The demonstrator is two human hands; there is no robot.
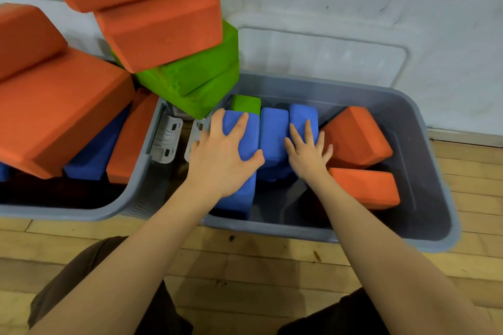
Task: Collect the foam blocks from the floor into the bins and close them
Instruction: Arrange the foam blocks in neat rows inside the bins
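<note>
Two hands point(261, 155) on three blue blocks point(273, 130), right bin point(424, 122).

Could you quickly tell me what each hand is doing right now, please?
Left hand: open, palm flat on the nearest blue foam block.
Right hand: open, fingers spread on the farthest blue foam block.

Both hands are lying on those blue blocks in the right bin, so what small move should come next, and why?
Probably press the blue blocks down flat: the left hand and right hand rest on them, and they stand upright, high in the right bin.
</note>
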